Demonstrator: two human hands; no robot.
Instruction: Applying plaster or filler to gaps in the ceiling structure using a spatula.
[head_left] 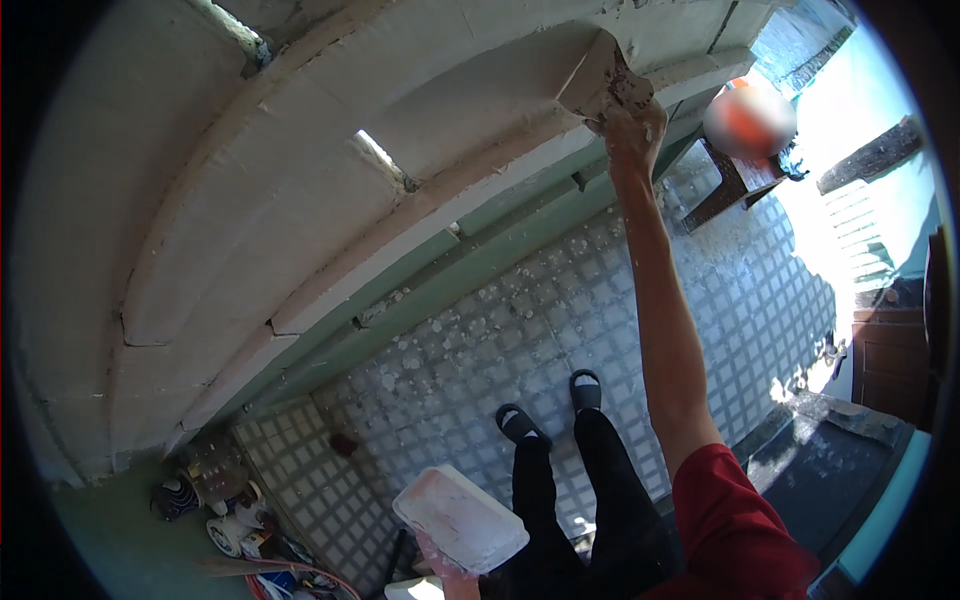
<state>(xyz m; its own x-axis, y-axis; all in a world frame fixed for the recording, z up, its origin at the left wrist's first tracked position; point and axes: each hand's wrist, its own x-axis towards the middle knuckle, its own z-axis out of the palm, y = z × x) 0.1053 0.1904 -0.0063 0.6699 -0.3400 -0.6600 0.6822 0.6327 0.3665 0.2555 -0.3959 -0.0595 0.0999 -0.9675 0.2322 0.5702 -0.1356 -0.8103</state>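
Red sleeve [738, 520], right hand [634, 132] gripping scraper [597, 84], long axis pointing up-left.

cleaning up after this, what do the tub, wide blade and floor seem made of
White tub: probably plastic, smooth under smears; moulded rounded corners suggest it.
Wide blade: likely thin metal, dull; flat sheet, dark brown patches, rust or residue.
Floor: perhaps ceramic or cement tile, finish unclear; repeating grid pattern.

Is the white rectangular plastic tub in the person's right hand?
No, the tub sits in the left hand's grip; the right hand holds a broad, plaster-smeared blade.
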